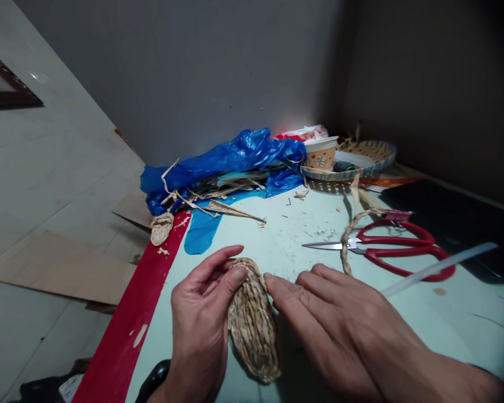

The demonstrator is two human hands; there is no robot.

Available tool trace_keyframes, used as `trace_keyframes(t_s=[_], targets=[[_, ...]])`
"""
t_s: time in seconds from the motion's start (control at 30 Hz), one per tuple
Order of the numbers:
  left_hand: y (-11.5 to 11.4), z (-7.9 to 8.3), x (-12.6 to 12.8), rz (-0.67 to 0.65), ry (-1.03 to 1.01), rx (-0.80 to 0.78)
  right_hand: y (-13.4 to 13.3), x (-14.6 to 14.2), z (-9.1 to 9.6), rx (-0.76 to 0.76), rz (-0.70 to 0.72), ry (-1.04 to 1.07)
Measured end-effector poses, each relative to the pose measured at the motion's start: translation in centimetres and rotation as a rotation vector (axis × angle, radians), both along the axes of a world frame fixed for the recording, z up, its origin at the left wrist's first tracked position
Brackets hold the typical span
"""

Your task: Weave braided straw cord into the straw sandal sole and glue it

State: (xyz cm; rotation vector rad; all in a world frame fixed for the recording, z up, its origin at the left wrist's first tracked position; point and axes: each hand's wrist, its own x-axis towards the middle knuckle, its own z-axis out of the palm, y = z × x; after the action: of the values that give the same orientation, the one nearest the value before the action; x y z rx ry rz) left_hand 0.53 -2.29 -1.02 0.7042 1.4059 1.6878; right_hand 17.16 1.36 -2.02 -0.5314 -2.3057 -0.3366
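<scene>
My left hand (204, 313) grips an oval sole of coiled, braided straw (254, 319), with the thumb on its upper face. The sole is tilted, its long side running toward me. At its upper right edge, the fingertips of my right hand (336, 313) are pressed together on the rim; what lies under them is partly hidden. Beyond the right hand a straw braid (346, 252) crosses a pair of red-handled scissors (403, 246); the braid's lower end disappears behind the hand. A translucent white stick (449, 263) lies over the scissors' handle.
Behind are a blue plastic bag (235, 151) with dry straw strips (231, 210), a paper cup (320, 154) and a woven basket (382, 154). A small straw oval (162, 228) rests on the table's red edge (126, 313). A dark flat object (457, 218) lies at right.
</scene>
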Motion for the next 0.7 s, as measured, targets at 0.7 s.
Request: trace_keyframes(t_s=[0.7], targets=[[0.7, -0.5, 0.6, 0.076, -0.109, 0.033, -1.2, -1.6, -2.0, -0.101, -0.063, -0.096]])
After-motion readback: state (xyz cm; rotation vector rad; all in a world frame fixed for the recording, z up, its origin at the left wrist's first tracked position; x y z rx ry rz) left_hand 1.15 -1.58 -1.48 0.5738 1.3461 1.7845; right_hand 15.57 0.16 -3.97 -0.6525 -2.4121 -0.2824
